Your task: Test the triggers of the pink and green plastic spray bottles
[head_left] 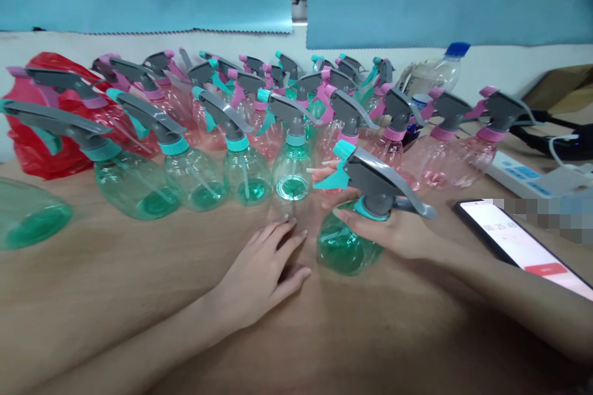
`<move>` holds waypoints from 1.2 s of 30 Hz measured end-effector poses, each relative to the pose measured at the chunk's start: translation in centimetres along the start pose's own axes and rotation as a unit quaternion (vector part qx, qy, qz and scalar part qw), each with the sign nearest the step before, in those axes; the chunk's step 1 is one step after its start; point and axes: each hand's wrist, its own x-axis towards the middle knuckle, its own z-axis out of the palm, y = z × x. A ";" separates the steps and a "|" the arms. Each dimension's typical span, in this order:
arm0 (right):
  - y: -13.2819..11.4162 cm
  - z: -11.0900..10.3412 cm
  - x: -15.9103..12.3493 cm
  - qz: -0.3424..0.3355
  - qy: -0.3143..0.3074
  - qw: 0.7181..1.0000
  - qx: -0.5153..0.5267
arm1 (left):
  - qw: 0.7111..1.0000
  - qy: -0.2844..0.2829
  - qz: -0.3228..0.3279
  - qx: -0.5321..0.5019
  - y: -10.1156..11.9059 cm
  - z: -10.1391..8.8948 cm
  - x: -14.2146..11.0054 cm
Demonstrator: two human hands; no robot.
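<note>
My right hand (393, 231) grips a green spray bottle (345, 250) around its neck, just below the grey and turquoise trigger head. The bottle is slightly tilted and near the table surface; I cannot tell whether its base touches. To the left of it, my left hand (269, 265) lies palm down on the wooden table (194, 296), fingers spread and holding nothing. Beyond my fingertips stands a row of green spray bottles, the closest being one with a turquoise collar (291, 176). Pink spray bottles (435, 163) stand to the right of that row.
More spray bottles crowd the back by the wall. A red plastic bag (34, 142) sits at the left, near a green bottle body (32, 216). On the right are a phone (509, 234) showing a timer, a white power strip (519, 173) and a blue-capped bottle (447, 71).
</note>
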 end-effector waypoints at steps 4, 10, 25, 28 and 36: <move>-0.2 0.1 0.2 0.002 0.017 0.999 -0.032 | 1.000 -0.002 -0.002 -0.005 0.0 0.0 0.0; -0.3 0.1 0.1 0.013 0.000 1.000 -0.011 | 1.000 0.001 -0.002 -0.008 0.2 -0.1 -0.1; 0.3 0.2 0.0 0.044 0.014 0.999 0.006 | 1.000 0.006 0.000 -0.014 0.1 -0.1 -0.1; 0.2 0.1 0.0 0.039 0.019 0.999 -0.004 | 1.000 0.003 -0.002 -0.015 0.2 -0.1 -0.1; -0.2 0.0 0.2 0.020 0.009 1.000 -0.016 | 1.000 -0.003 -0.002 -0.017 0.2 -0.2 0.0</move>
